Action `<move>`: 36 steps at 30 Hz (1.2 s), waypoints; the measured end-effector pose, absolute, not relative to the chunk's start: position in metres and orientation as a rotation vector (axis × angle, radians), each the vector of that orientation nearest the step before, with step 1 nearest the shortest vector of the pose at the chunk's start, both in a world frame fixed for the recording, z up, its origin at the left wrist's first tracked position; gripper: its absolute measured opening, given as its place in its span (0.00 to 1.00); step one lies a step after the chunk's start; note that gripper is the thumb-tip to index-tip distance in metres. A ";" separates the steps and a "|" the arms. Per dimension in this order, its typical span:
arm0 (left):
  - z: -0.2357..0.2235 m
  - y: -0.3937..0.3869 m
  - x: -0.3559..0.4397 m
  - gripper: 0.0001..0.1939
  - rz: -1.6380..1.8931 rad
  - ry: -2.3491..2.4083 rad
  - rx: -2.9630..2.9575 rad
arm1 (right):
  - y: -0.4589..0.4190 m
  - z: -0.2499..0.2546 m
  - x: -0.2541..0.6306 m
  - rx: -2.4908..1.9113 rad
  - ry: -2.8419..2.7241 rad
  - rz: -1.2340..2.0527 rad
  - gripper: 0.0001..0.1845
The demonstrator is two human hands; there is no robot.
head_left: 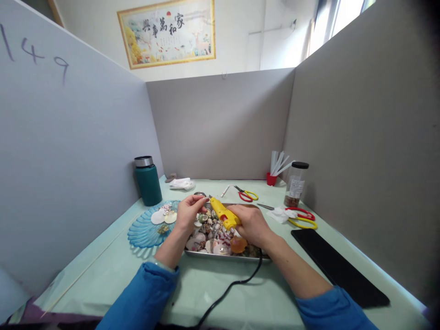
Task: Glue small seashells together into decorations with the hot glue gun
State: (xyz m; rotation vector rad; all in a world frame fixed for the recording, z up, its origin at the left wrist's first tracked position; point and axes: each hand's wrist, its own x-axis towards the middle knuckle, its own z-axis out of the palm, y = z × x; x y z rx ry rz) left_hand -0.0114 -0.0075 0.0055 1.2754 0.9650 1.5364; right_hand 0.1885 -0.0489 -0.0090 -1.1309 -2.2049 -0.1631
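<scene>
My right hand (252, 223) is wrapped round the handle of a yellow hot glue gun (222, 211), its nozzle pointing up and to the left. Close to that nozzle, my left hand (190, 211) has its fingers pinched together; whatever is between them is too small to make out. Both hands are above a metal tray (223, 257) full of mixed seashells (211, 233), among them an orange shell (238, 244). Left of the tray, a blue scalloped glass plate (139, 231) carries a few pale shells (164, 216). The gun's black cord (237, 283) runs down toward the table's front edge.
A green bottle (148, 182) stands at the back left. At the right are red-and-yellow scissors (304, 217), a clear jar (295, 185) and a black mat (338, 266). Behind the tray lie more scissors (248, 195); a red cup (272, 178) holds glue sticks. Grey partitions (220, 128) enclose the table.
</scene>
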 end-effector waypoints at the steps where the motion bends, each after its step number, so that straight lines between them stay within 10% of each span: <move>1: 0.005 -0.007 -0.012 0.18 1.534 0.963 1.276 | -0.049 -0.009 0.188 -1.123 -2.210 -0.164 0.26; 36: 0.006 -0.008 -0.012 0.18 1.553 0.922 1.217 | -0.051 -0.008 0.188 -1.154 -2.159 -0.170 0.26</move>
